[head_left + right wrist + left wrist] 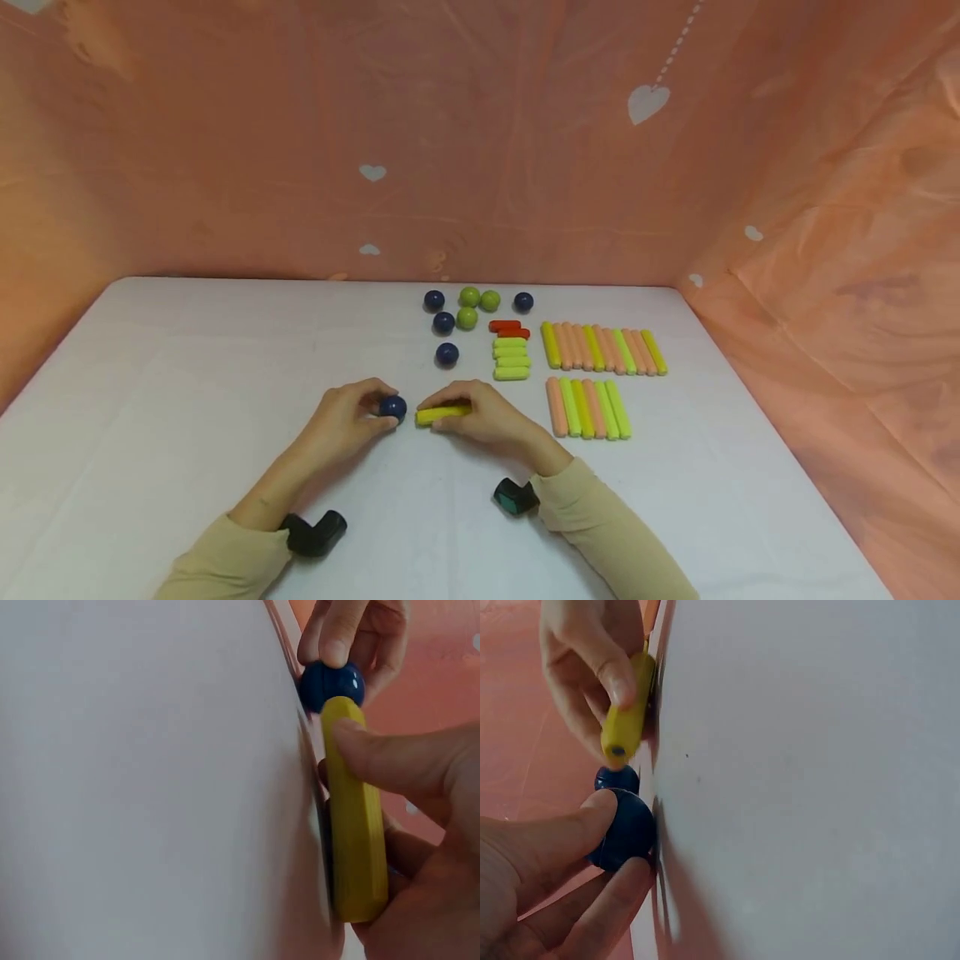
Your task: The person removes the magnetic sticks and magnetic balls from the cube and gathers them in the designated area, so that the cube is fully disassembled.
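Observation:
My left hand (347,422) pinches a dark blue ball (394,407) between thumb and fingers, low over the white table. Facing it, my right hand (483,414) holds a yellow faceted stick (444,414) lengthwise, one end pointing at the ball. In the left wrist view, a dark spot shows in the near end face of the yellow stick (630,716), and a small gap separates it from the blue ball (630,832). From the right wrist, the stick (358,847) overlaps the ball (331,684) in line of sight.
Behind the hands lie loose blue balls (447,355), green balls (467,318), short red sticks (506,326) and short lime sticks (512,362). Two rows of longer coloured sticks, a back row (587,348) and a front row (588,410), lie right on the white table (187,375).

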Tool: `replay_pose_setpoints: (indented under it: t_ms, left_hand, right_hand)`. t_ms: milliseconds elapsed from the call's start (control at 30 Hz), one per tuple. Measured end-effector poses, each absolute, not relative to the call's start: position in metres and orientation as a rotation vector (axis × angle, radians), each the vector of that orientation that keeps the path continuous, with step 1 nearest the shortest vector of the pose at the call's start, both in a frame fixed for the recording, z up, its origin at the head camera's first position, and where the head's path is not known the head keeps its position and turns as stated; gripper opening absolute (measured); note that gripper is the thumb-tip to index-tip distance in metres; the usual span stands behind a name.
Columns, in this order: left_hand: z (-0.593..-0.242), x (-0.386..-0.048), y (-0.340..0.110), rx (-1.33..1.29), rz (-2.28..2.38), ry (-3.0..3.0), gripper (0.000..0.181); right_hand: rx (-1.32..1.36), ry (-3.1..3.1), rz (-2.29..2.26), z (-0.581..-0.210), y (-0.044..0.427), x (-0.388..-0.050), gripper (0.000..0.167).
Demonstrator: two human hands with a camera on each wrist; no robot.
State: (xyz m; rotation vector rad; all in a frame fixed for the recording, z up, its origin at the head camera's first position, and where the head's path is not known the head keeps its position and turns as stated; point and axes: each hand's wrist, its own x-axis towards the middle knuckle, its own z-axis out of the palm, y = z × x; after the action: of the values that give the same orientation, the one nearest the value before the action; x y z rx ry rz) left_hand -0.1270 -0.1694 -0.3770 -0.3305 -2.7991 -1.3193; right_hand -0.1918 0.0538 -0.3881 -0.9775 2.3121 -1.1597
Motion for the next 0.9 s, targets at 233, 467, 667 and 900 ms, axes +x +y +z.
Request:
replay_pose_setpoints:
  t_ms: [233,467,667,900]
  left_hand:
    - [-0.378,-0.128,-0.172,-0.317,-1.337,-2.811,0.029]
    - [-0.377,-0.130,-0.172,-0.342,-1.322,-2.807,0.029]
    - [-0.376,-0.131,-0.172,-0.349,-1.297,-2.819,0.028]
    - [-0.376,-0.132,-0.172,-0.338,-1.276,-2.841,0.028]
  right_hand:
    - [-0.845,2.358,-1.205,-0.389,0.075,-0.189,0.026]
    - [-0.758,2.375,-1.259,-0.388,0.092,-0.188,0.029]
    - [-0.733,2.397,-1.284,-0.382,0.102,-0.185,0.029]
    - [-0.717,2.436,-1.300,-0.382,0.119,-0.189,0.032]
